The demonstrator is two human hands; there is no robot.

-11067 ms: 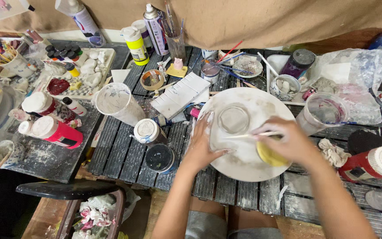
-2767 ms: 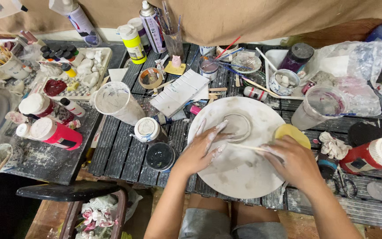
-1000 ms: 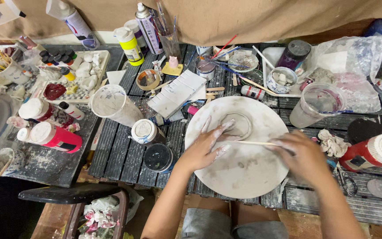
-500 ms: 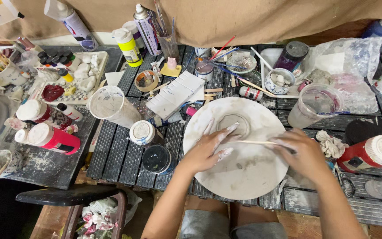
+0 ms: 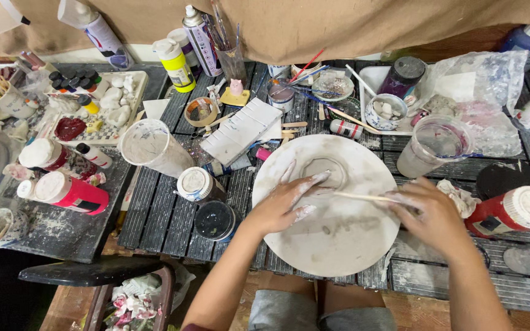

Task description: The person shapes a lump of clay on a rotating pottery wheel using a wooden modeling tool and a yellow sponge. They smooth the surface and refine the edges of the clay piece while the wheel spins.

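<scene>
plate: big round white plate lies flat on the slatted table, in front of the person, its near edge about level with the table's front edge.
left hand: left hand is spread flat, fingers splayed, pressing on the plate's left half beside the raised centre ring; coated in white.
right hand: right hand sits at the plate's right rim, pinched on a thin wooden stick whose tip points at the ring.
risk 1: stick looks thin; too much side load could snap it or gouge the surface.
risk 2: slick fingers, so the plate may skid toward the table edge.
risk 3: clear cup and red bottle stand just right of the plate; an elbow swing could tip them.
</scene>
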